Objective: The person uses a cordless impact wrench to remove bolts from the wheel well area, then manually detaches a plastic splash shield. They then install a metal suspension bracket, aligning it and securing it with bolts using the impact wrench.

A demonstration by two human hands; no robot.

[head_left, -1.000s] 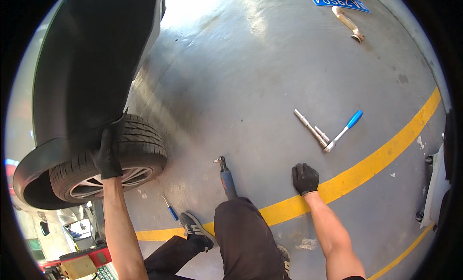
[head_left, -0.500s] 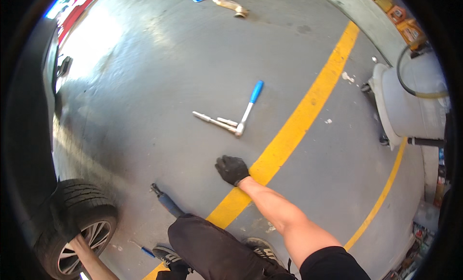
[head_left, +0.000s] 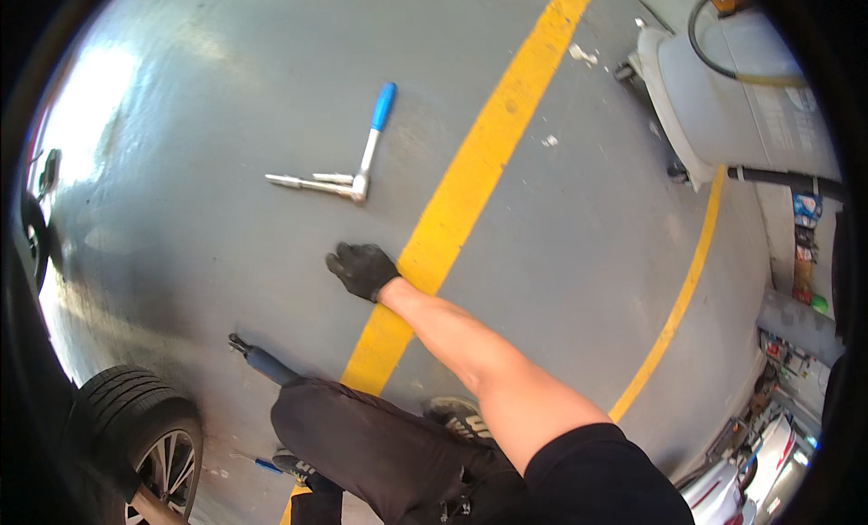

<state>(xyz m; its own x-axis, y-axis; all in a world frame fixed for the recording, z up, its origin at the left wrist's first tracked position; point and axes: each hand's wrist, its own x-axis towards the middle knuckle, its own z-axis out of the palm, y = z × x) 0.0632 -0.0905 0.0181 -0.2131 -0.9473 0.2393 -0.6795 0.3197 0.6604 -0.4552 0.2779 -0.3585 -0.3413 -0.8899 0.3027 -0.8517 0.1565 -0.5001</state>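
Head view: shiny silver, blue-handled ratchet near right hand.

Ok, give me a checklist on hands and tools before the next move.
1. Right hand clear of the blue-handled ratchet: ok, bare floor shows between them.
2. Right palm empty: cannot tell, the fingers curl and the palm is hidden.
3. Left hand's grip by the wheel: cannot tell, dark glove against dark bodywork.
4. Long metal extension at the ratchet's head: ok, its end lies there.
5. Power ratchet fully in view: not ok, the knee hides its rear end.
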